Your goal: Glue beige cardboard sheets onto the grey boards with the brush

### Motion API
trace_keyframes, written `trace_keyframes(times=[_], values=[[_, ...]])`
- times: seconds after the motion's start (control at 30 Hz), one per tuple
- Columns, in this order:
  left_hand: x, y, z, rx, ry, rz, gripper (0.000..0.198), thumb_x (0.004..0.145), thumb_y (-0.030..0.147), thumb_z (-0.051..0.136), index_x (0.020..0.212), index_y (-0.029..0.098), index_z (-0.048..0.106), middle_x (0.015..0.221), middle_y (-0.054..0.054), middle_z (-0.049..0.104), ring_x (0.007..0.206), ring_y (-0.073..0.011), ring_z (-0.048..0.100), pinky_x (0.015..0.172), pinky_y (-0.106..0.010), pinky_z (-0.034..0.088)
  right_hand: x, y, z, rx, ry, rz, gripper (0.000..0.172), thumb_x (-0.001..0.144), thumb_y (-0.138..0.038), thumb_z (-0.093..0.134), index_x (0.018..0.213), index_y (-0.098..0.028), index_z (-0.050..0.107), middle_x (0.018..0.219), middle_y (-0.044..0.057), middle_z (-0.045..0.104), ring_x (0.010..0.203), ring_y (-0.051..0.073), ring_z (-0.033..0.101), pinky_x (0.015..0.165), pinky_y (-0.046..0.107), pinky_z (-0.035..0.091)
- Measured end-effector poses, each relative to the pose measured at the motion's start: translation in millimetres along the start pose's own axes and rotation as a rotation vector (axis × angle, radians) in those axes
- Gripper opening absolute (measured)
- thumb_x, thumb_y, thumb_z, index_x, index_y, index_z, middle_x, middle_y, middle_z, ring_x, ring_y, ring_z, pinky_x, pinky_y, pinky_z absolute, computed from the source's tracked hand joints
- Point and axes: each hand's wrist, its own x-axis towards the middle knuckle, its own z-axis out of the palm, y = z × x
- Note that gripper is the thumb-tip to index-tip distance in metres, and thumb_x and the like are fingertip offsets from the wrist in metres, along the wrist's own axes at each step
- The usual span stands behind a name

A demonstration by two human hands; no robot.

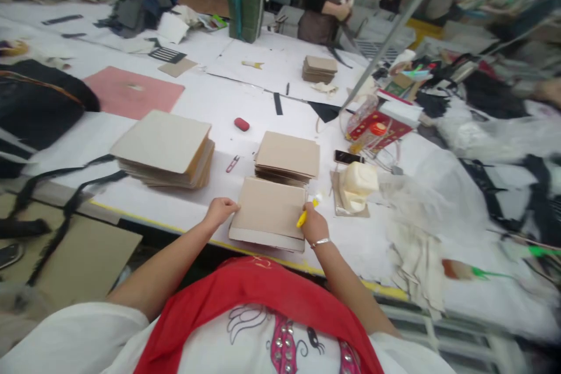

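In front of me a tan cardboard sheet (269, 207) lies on a low stack, with paler board edges showing beneath it at the front. My left hand (220, 213) is closed in a pinch at the sheet's left edge. At the right edge, my right hand (315, 225) grips a yellow brush (301, 220) with a blurred whitish tip, its fingers also against the board. Just behind stands another cardboard stack (287, 155). A taller stack of larger boards (162, 143) is to the left. Right of my right hand, a cream plastic container (360, 182) sits on a cardboard piece.
Pink-handled thread snips (232, 163) and a red oval case (241, 124) lie beyond the stacks. A phone (348, 156), a bottle (370, 135) and clear plastic (442, 193) are at right. A slanted metal pole (394, 35) rises there. Across the table, another person (326, 6) is working.
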Motion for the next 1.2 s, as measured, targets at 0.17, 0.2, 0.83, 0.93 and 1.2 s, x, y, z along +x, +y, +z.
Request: trace_keyframes(times=[0.17, 0.2, 0.83, 0.93, 1.2], values=[[13.4, -11.1, 5.8, 0.166, 0.011, 0.1, 0.029, 0.055, 0.043, 0.064, 0.058, 0.015, 0.064, 0.053, 0.0, 0.061, 0.053, -0.0135, 0.05, 0.052, -0.023, 0.034, 6.9, 6.8, -8.2, -0.05, -0.092, -0.066, 0.02, 0.086, -0.027, 0.038, 0.103, -0.017, 0.042, 0.078, 0.006, 0.061, 0.068, 0.016, 0.057, 0.053, 0.023, 0.027], [14.1, -12.0, 5.9, 0.186, 0.01, 0.107, 0.03, 0.055, 0.045, 0.063, 0.058, 0.015, 0.064, 0.053, -0.001, 0.061, 0.053, -0.0134, 0.05, 0.051, -0.023, 0.033, 7.7, 8.4, -8.9, -0.053, -0.1, -0.082, 0.021, 0.087, -0.027, 0.037, 0.103, -0.017, 0.042, 0.079, 0.006, 0.061, 0.069, 0.017, 0.057, 0.054, 0.024, 0.028], [0.0, 7.5, 7.6, 0.079, 0.044, 0.013, 0.031, 0.047, 0.043, 0.066, 0.055, 0.014, 0.063, 0.049, -0.001, 0.058, 0.05, -0.0128, 0.047, 0.049, -0.023, 0.033, 4.6, 16.2, -0.4, 0.074, -0.022, -0.093, 0.017, 0.087, -0.028, 0.039, 0.1, -0.018, 0.042, 0.077, 0.004, 0.06, 0.066, 0.013, 0.055, 0.054, 0.022, 0.025], [0.8, 7.1, 9.3, 0.087, 0.059, 0.009, 0.03, 0.047, 0.044, 0.066, 0.053, 0.015, 0.063, 0.047, 0.0, 0.056, 0.048, -0.0127, 0.046, 0.048, -0.024, 0.032, 5.0, 17.1, -0.4, 0.098, -0.006, -0.1, 0.015, 0.086, -0.026, 0.04, 0.099, -0.018, 0.043, 0.075, 0.003, 0.06, 0.064, 0.013, 0.054, 0.053, 0.022, 0.023], [5.8, 6.2, 6.2, 0.189, 0.031, 0.081, 0.027, 0.053, 0.04, 0.064, 0.054, 0.014, 0.062, 0.05, -0.001, 0.057, 0.056, -0.0154, 0.052, 0.054, -0.025, 0.036, 8.4, 15.0, -3.0, 0.125, -0.051, -0.048, 0.016, 0.086, -0.028, 0.039, 0.098, -0.017, 0.043, 0.068, 0.003, 0.058, 0.058, 0.012, 0.052, 0.05, 0.021, 0.023]])
